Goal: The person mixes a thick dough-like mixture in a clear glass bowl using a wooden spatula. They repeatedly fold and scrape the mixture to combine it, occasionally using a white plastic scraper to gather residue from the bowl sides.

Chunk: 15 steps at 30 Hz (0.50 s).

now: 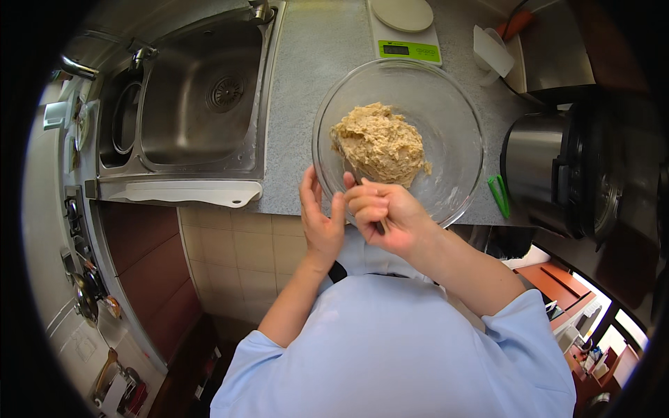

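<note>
A large clear glass bowl (460, 172) stands at the counter's front edge. In its left half sits a rough, sticky mass of beige dough (381, 143). My left hand (321, 217) holds the bowl's near left rim, fingers along the outer wall and thumb at the rim. Over the near rim, my right hand (387, 214) is closed around the thin handle of a stirring utensil (385, 225). Its far end reaches the left side of the dough, which partly hides it, so its exact kind cannot be told.
Beyond the bowl is a digital kitchen scale (407, 39). A stainless-steel sink (209, 104) lies left, with a white board (193, 193) along its front. On the right are a green clip (499, 196), a steel-and-black cooker (543, 167) and a white plastic item (491, 52).
</note>
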Motion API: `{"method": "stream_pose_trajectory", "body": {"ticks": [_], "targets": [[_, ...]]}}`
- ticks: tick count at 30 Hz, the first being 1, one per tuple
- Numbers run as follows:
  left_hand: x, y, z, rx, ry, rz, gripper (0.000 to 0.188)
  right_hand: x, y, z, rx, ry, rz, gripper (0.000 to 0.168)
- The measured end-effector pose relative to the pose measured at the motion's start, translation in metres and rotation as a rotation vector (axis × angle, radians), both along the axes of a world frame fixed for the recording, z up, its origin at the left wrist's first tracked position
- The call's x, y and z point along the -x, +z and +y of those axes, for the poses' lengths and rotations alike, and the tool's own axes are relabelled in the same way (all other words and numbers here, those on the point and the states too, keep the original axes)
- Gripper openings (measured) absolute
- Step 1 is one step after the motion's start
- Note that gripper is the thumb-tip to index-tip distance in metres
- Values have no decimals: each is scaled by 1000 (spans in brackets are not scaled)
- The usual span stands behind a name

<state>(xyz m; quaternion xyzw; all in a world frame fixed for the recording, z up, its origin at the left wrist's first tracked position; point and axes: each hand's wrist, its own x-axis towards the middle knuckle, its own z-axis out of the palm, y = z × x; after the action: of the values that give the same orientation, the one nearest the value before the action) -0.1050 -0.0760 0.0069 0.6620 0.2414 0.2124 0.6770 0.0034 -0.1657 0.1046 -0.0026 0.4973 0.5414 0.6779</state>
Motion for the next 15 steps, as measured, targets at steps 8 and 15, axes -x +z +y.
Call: {"method": "stream_pose_trajectory", "body": {"ticks": [8,15], "targets": [[-98,12,79,-8,-411,84,45,26,4,-61,68,353,-159,21],[-99,-2,62,97,-337,1,46,0,-13,-21,10,121,-113,15]]}}
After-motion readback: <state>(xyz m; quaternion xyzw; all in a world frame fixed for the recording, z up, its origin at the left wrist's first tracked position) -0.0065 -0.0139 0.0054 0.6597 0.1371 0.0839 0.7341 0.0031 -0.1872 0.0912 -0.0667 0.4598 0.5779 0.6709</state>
